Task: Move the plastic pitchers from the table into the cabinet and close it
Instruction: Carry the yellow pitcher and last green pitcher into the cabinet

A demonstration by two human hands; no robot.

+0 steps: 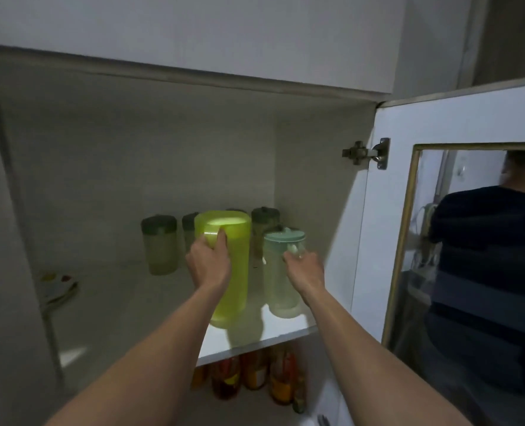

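Observation:
Both my arms reach up into an open wall cabinet. My left hand grips the handle of a tall lime-green pitcher that stands near the front of the white shelf. My right hand holds the handle of a clear pitcher with a teal lid, upright on the shelf just right of the green one. Behind them stand several frosted pitchers with dark green lids, close to the back wall.
The cabinet door hangs open at the right on a metal hinge; its glass panel reflects a person in a dark striped shirt. Plates lie at the shelf's left. Jars fill the shelf below.

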